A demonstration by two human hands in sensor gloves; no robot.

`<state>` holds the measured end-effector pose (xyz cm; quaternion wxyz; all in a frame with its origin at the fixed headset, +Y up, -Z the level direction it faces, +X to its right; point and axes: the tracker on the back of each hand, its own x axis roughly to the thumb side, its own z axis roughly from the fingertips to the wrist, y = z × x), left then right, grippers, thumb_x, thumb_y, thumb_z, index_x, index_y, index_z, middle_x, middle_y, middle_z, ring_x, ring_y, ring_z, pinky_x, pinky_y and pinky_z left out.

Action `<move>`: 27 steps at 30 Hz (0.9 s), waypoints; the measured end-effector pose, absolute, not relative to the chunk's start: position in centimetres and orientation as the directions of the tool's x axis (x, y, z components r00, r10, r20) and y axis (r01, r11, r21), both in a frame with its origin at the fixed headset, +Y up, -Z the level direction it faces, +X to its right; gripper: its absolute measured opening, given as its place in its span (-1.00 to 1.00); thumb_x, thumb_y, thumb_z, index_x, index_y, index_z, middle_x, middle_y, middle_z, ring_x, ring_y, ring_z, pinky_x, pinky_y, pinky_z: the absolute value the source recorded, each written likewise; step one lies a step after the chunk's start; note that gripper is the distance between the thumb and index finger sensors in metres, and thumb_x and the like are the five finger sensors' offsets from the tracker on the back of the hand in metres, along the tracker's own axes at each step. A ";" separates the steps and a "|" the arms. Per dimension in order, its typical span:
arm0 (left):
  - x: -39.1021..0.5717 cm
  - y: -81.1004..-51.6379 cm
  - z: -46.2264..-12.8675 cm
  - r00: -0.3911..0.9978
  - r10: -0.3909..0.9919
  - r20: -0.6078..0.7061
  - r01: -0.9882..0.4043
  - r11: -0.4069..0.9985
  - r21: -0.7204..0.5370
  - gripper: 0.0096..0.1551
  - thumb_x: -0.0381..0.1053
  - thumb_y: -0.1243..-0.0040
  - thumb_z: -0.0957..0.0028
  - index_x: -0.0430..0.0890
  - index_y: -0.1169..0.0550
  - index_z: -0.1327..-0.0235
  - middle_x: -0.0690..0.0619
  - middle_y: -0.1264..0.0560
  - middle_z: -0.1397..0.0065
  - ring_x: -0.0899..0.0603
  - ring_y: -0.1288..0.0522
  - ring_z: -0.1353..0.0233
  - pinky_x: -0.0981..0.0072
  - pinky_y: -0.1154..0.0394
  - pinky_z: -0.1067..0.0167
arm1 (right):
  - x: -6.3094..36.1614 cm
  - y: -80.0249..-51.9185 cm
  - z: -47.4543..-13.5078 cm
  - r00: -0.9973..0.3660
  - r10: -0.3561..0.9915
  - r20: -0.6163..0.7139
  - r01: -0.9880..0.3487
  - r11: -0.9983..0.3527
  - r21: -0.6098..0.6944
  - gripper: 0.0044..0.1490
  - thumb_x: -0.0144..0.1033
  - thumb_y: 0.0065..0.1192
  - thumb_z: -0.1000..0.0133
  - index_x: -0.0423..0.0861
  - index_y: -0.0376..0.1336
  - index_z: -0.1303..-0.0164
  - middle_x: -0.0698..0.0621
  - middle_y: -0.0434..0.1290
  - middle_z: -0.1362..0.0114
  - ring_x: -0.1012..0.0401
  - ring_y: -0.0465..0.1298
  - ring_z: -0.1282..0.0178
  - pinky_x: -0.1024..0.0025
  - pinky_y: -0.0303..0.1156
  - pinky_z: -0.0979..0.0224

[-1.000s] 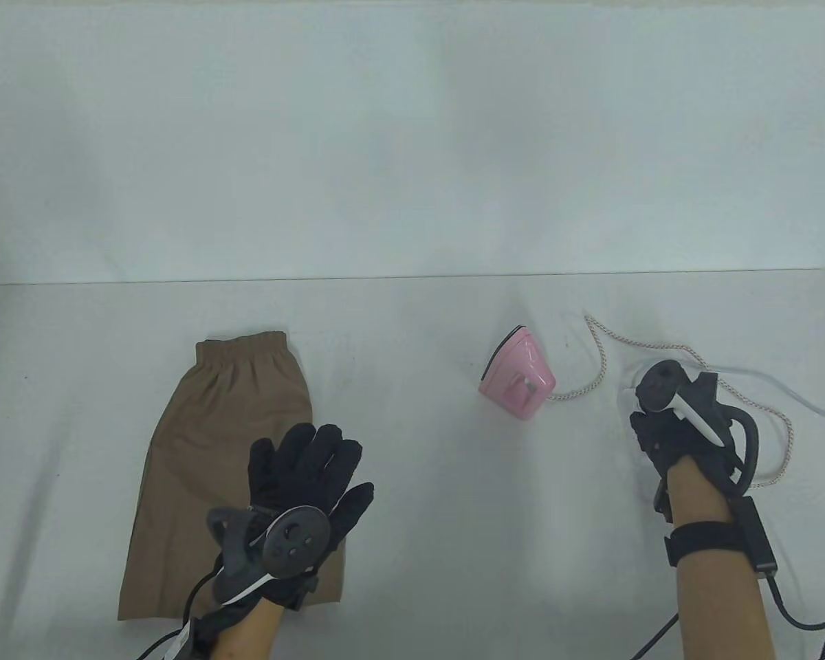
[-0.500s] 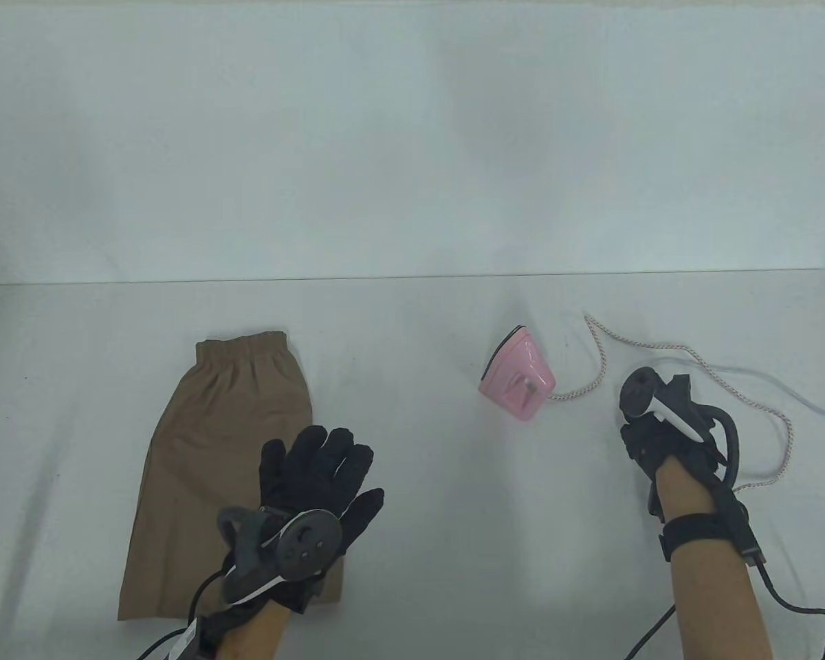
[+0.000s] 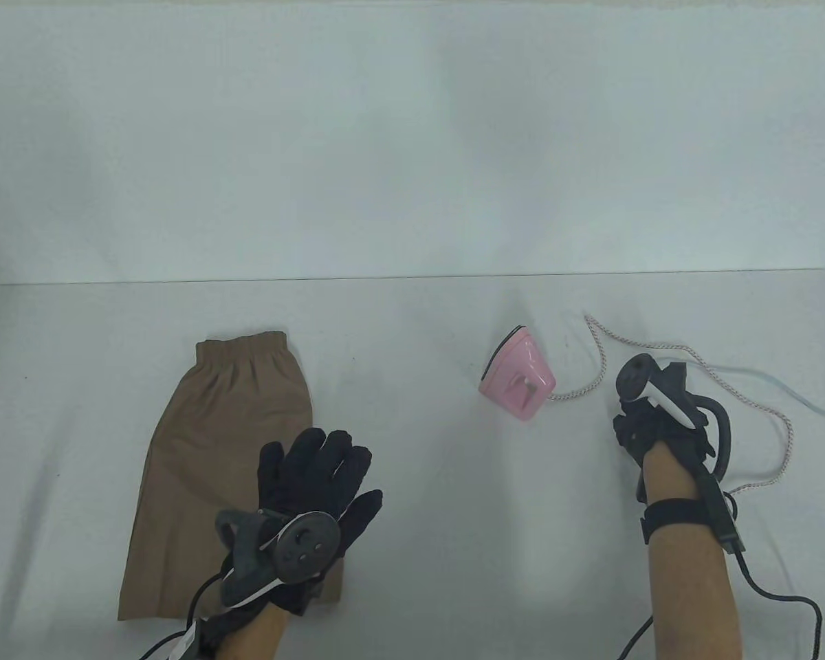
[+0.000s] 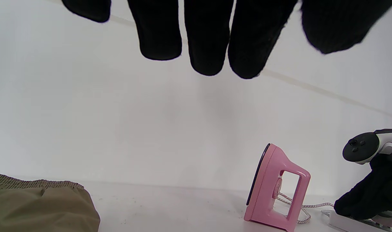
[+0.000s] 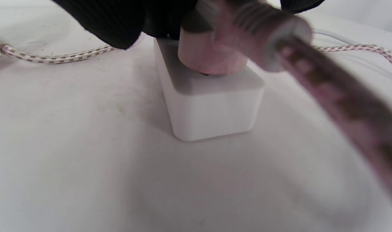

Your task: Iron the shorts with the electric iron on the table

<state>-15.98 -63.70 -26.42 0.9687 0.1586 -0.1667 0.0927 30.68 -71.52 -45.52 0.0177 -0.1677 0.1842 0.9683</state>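
While the folded tan cotton shorts with a gathered elastic waistband [image 3: 227, 467] lie flat on the left part of the white table [image 3: 412, 495], waistband toward the far edge, your left hand in its black sensor glove [image 3: 309, 495] sits over their near right corner with its fingers [image 3: 316, 454] spread and straight, gripping nothing; from the table view you cannot tell whether the palm touches the cloth. Seen from the left wrist, those fingertips [image 4: 208, 48] hang apart from one another against the pale wall, with the shorts' waistband low at the left. Right of centre, the small pink plastic electric iron [image 3: 519, 381] stands upright on its heel, its dark soleplate facing left and well apart from the shorts. Its braided pink-and-white cord [image 3: 595, 375] leaves the heel and loops across the table to the right. Farther right, your right hand in a black glove [image 3: 650, 430] is curled downward beside the iron, not touching it. From the right wrist, its fingers [image 5: 118, 22] close on the pink round plug [image 5: 212, 54] that sits on top of the white rectangular power strip [image 5: 208, 103], and the blurred cord runs off toward the lower right. A thin white cable [image 3: 784, 392] leads from the strip toward the right edge.
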 end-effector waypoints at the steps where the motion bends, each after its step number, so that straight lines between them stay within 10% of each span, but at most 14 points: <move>1: -15.9 -63.8 -26.5 0.927 0.126 0.353 -0.230 0.935 0.271 -0.28 0.43 -0.10 -0.08 0.15 -0.48 -0.47 0.06 -0.38 -0.67 -0.32 -0.29 -0.67 -0.49 -0.08 -0.49 | 30.7 -71.5 -45.6 -0.942 -0.023 -0.335 -0.103 -0.930 0.353 -0.27 0.09 0.20 -0.21 0.19 0.11 -0.60 0.19 0.25 -0.68 0.01 0.29 -0.71 -0.31 0.13 -0.62; 16: -16.0 -64.4 -27.3 0.938 0.096 0.333 -0.184 0.952 0.245 -0.28 0.43 -0.10 -0.08 0.15 -0.49 -0.47 0.07 -0.39 -0.67 -0.32 -0.30 -0.67 -0.49 -0.08 -0.49 | 31.4 -70.9 -45.7 -0.926 0.076 -0.369 -0.218 -0.906 0.363 -0.23 0.21 0.06 -0.22 0.22 0.04 -0.65 0.17 0.17 -0.75 -0.06 0.15 -0.78 -0.33 0.05 -0.63; 27: -16.8 -64.4 -27.8 0.942 0.129 0.309 -0.208 0.949 0.238 -0.28 0.43 -0.10 -0.08 0.15 -0.49 -0.47 0.06 -0.39 -0.66 -0.32 -0.30 -0.67 -0.49 -0.08 -0.49 | 26.8 -63.7 -42.7 -0.948 0.228 -0.220 -0.260 -0.958 0.125 -0.12 0.31 0.04 -0.19 0.20 -0.02 -0.71 0.04 0.01 -0.82 -0.15 0.04 -0.80 -0.39 -0.03 -0.62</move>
